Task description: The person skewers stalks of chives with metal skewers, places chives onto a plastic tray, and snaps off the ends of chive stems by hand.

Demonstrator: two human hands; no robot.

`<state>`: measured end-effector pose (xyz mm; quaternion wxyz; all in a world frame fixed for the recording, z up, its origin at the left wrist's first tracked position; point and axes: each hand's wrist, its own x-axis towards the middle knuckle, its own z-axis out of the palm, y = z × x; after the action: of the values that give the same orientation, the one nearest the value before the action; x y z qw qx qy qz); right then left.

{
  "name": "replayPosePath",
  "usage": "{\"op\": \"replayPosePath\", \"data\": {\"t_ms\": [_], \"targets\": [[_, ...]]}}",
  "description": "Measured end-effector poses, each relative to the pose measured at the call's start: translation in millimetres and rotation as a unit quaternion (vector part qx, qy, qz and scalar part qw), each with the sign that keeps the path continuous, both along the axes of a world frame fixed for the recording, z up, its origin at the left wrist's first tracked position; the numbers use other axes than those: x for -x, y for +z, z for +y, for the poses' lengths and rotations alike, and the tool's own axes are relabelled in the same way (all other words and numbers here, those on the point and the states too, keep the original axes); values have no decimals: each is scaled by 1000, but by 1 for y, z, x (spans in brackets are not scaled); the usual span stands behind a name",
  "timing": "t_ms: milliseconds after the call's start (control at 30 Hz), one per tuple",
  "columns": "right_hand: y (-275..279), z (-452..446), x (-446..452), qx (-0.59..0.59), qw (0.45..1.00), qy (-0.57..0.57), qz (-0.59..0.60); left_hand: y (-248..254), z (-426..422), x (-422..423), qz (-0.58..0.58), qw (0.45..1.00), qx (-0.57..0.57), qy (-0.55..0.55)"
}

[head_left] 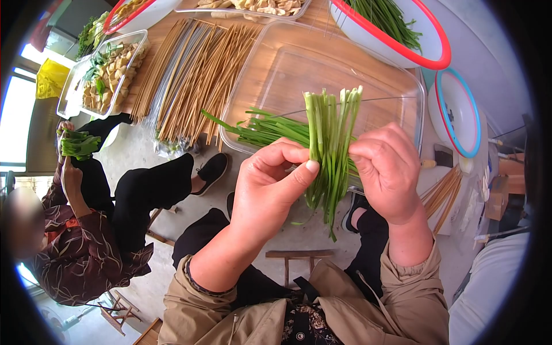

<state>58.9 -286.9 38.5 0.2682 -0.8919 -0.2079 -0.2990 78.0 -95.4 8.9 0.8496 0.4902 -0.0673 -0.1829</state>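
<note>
An upright bunch of garlic chives [330, 132], pale cut ends up and green leaves hanging, is held over the near side of a clear plastic tray [276, 63]. My left hand [276, 184] grips its left side between thumb and fingers. On the other side, my right hand [388, 169] is closed in a pinch at the bunch's right edge. A thin dark skewer [379, 99] runs crosswise near the upper stems; whether it passes through or behind them I cannot tell. More chives [261, 127] lie in the tray, partly hidden by my left hand and the bunch.
Many bamboo skewers [201, 75] lie left of the tray. A container of tofu-like cubes [109, 80] stands farther left. A red-rimmed basin [397, 52] holds greens at the back right, near a blue-rimmed basin [457, 115]. Another person's hand [70, 172] holds greens at left.
</note>
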Motion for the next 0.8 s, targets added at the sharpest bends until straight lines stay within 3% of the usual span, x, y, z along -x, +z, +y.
{"op": "replayPosePath", "data": {"t_ms": [800], "targets": [[11,18,16,-27,999,26,18,10,17,24,-4,1000,16,22]]}}
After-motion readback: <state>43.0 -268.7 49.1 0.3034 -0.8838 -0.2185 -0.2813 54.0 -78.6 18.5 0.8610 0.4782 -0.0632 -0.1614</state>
